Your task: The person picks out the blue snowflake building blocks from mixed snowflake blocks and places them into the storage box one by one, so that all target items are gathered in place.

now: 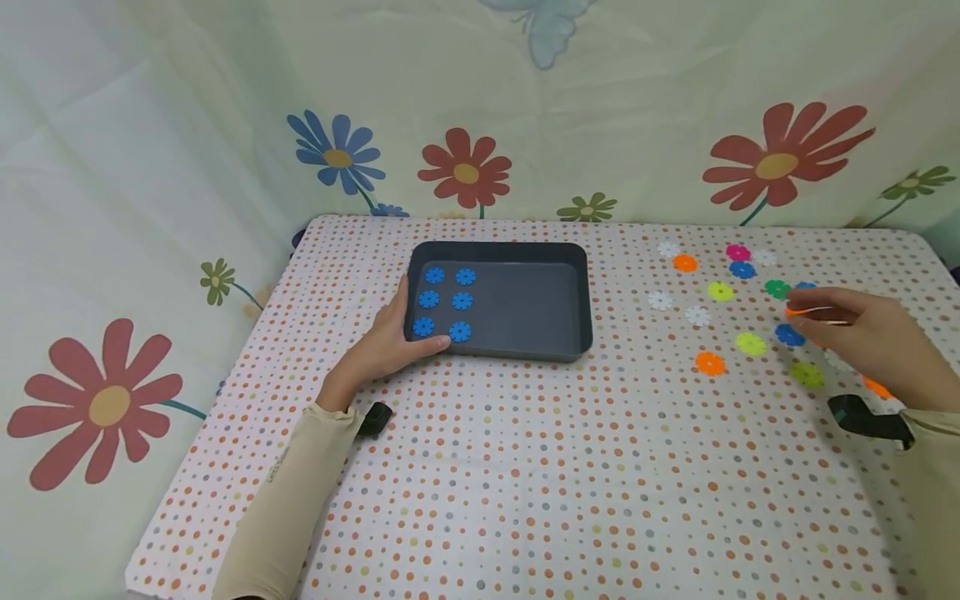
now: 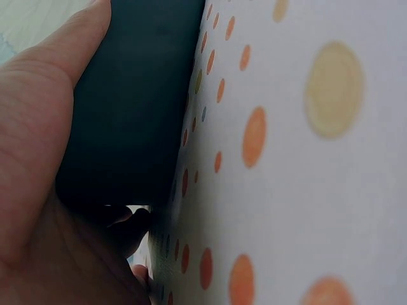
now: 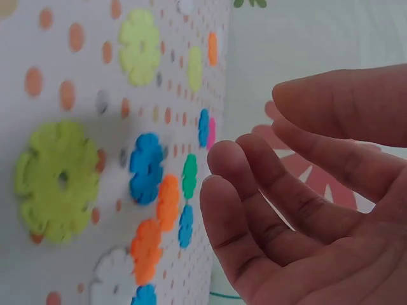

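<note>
A dark grey rectangular tray (image 1: 532,312) lies on the table with several blue notched flower-shaped discs (image 1: 462,301) in two columns at its left side. My left hand (image 1: 382,342) holds the tray's front left corner, thumb at the front rim and fingers along the left wall. In the left wrist view the thumb (image 2: 51,57) lies against the dark tray wall. My right hand (image 1: 873,337) hovers over loose discs at the right, fingers loosely bent and holding nothing. Near its fingertips are a blue disc (image 3: 146,168), orange discs (image 3: 168,202) and a green disc (image 3: 189,176).
More loose discs are scattered right of the tray: white (image 1: 697,316), yellow (image 1: 751,343), orange (image 1: 710,363), pink (image 1: 738,252) and yellow-green (image 1: 807,373). A dotted cloth (image 1: 525,475) covers the table. Behind it hangs a flower-printed curtain (image 1: 645,125).
</note>
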`<act>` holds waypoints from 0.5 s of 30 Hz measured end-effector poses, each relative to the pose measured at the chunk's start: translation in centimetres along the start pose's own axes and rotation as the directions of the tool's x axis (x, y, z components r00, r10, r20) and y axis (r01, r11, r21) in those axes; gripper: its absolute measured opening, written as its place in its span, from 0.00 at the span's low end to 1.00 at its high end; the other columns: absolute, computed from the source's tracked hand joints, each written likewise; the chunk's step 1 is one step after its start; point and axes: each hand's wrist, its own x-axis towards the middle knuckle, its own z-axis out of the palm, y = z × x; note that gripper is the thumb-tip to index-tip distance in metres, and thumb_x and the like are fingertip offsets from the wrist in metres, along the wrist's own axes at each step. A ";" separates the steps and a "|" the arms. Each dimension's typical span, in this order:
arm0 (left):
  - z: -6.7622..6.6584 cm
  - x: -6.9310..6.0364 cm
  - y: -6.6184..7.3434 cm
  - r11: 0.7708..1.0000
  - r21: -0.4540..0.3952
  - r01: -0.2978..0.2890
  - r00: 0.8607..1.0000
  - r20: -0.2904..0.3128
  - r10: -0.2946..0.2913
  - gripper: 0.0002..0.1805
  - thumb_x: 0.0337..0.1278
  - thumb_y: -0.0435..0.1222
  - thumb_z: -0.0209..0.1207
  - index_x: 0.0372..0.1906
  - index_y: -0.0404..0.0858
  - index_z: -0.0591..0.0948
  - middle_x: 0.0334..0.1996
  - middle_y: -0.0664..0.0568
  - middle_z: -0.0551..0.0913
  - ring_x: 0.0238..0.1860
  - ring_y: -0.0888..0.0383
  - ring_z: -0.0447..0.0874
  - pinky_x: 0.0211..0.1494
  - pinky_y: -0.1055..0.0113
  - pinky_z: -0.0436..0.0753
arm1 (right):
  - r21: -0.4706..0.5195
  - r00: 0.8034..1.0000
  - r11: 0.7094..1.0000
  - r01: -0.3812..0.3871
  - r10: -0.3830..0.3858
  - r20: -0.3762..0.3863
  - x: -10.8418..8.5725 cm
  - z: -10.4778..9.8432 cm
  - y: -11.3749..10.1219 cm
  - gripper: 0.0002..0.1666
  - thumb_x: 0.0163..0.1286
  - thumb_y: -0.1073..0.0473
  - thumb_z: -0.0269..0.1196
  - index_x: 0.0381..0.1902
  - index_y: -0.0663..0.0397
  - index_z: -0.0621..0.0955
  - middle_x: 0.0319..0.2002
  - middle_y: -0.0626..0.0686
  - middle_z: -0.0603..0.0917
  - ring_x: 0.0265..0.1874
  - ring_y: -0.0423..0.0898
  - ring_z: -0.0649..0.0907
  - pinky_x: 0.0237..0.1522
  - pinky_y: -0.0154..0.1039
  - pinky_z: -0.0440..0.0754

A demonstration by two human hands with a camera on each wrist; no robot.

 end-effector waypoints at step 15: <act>-0.2 -0.3 -0.3 1.000 0.004 0.008 1.000 -0.013 -0.008 0.75 0.58 0.70 0.67 0.87 0.49 0.26 0.87 0.49 0.31 0.86 0.40 0.31 0.79 0.29 0.49 | -0.194 0.999 0.980 0.037 -0.031 0.034 0.6 0.1 1.2 0.27 0.74 0.67 0.66 0.61 0.85 0.75 0.53 0.83 0.76 0.47 0.76 0.76 0.31 0.52 0.79</act>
